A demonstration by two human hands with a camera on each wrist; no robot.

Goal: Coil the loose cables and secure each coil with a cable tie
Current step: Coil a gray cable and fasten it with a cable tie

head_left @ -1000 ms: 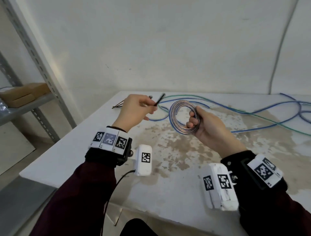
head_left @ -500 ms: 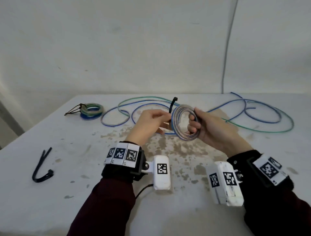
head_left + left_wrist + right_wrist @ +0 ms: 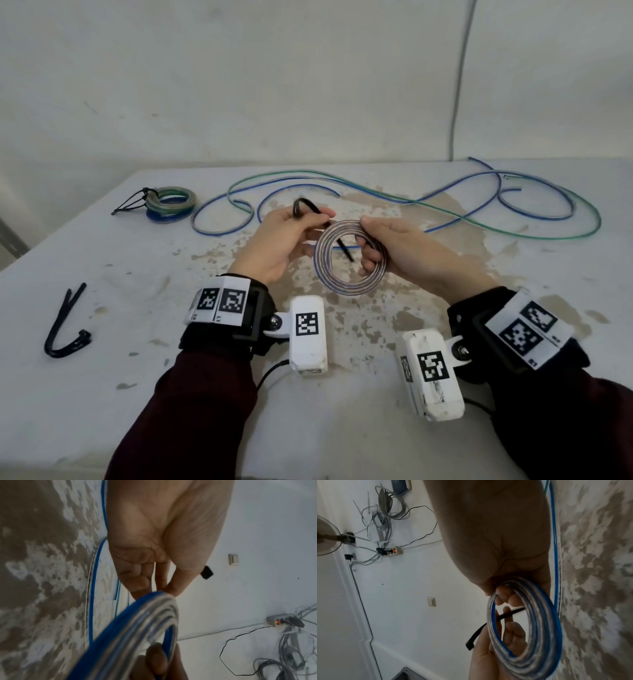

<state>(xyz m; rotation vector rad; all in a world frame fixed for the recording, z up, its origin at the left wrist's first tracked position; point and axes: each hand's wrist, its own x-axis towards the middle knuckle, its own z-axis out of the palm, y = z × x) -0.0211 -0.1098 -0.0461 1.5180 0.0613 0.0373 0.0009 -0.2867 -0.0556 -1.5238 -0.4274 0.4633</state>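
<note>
Head view: above the middle of the stained table point(image 3: 102, 394), the right hand point(image 3: 404, 250) grips a silver-blue cable coil point(image 3: 346, 260). The left hand point(image 3: 277, 243) pinches a black cable tie point(image 3: 305, 209), its tail poking through the coil. Loose cables point(image 3: 479, 205) lie along the far edge.

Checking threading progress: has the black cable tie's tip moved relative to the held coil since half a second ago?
Yes. The cable tie tip now pokes down through the coil; earlier it stood above the coil's left rim.

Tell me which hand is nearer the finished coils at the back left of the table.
Left. The left hand is right of the tied coils; the right hand is farther right still.
</note>
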